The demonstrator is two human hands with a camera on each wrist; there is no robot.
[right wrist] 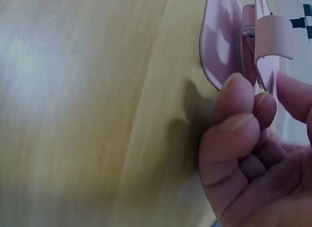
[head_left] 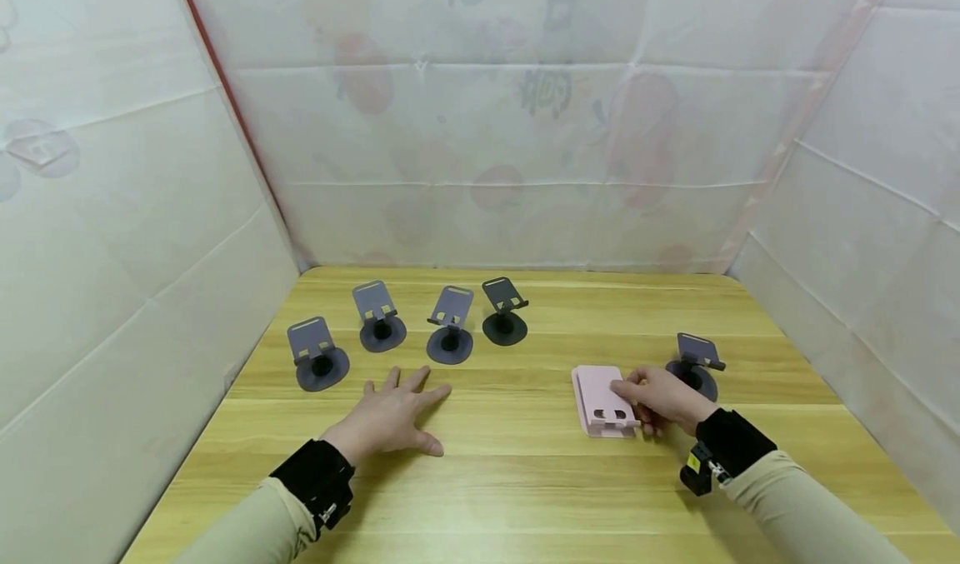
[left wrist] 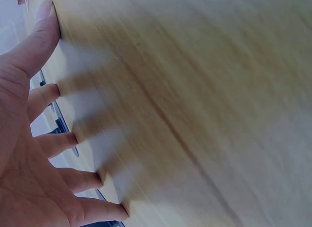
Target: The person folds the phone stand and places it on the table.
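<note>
Right hand [head_left: 663, 399] gripping pink stand [head_left: 602, 401], dark stand [head_left: 696, 364] just behind; left hand [head_left: 390, 418] flat, fingers spread, near four grey stands [head_left: 450, 324].

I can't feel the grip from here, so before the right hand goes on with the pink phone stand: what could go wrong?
The right hand holds the pink phone stand only by its edge, with fingertips close to the hinge, so the stand may slip or pinch them. A grey phone stand sits just behind that hand and could be knocked over. The left hand lies flat on the table, not steadying anything.
</note>
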